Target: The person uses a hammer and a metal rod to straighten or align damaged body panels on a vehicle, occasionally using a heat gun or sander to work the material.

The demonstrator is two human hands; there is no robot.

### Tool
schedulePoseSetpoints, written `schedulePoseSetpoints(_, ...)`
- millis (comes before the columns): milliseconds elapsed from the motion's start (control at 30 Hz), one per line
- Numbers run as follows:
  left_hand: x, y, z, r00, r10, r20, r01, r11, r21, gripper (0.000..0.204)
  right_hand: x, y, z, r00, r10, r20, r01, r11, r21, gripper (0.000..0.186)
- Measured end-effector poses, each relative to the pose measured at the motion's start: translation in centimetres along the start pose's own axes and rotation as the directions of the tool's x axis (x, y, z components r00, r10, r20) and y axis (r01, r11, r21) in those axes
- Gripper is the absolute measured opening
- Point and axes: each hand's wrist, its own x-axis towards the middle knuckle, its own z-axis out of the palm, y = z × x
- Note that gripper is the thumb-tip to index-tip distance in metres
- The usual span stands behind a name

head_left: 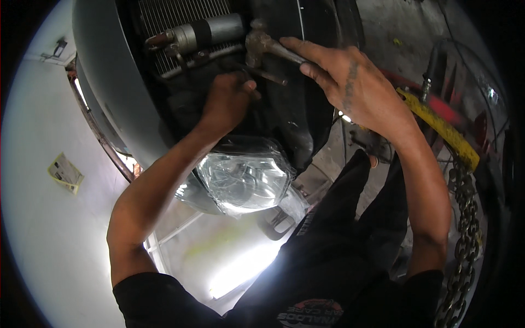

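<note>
My right hand (347, 82) is shut on a hammer (262, 45), its head beside the end of a silver cylinder (221, 34). My left hand (227, 98) is closed just below the hammer, around a thin metal rod (273, 78) whose far end points right, toward a dark body panel (303, 120). Both hands are over the opened front of a silver vehicle (120, 98), where a finned radiator (167, 13) shows behind the cylinder. Below my left hand is a headlamp (243, 180) wrapped in clear plastic.
A yellow metal bar (443, 131) with a hanging chain (465, 213) stands at the right, near dark hoses and red parts. A pale wall (44, 126) with a taped paper (65, 174) is at the left. A bright tube light (246, 265) shows low in the view.
</note>
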Motion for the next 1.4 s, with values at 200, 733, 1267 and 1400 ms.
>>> schedulePoseSetpoints(200,-0.4,0.0,0.2,0.995,0.084,0.057,-0.084,0.996,0.005,0.021,0.3,-0.3,1.3,0.989,0.147,-0.012,-0.146,0.988,0.041,0.030)
schedulePoseSetpoints(733,0.3,-0.8,0.7,0.963,0.258,0.076,-0.268,0.942,0.204,0.018,0.5,-1.6,3.7,0.883,0.387,0.264,-0.468,0.708,0.529,0.030)
schedulePoseSetpoints(1267,-10.7,3.7,2.3,0.714,0.697,-0.065,-0.596,0.654,0.467,0.032,0.9,-2.6,3.3,0.938,0.187,0.292,-0.274,0.915,0.294,0.020)
schedulePoseSetpoints(1400,-21.1,1.0,16.0,0.720,0.691,-0.064,-0.675,0.676,-0.296,0.021,1.5,-3.1,4.4,0.932,0.248,0.263,-0.306,0.929,0.210,0.013)
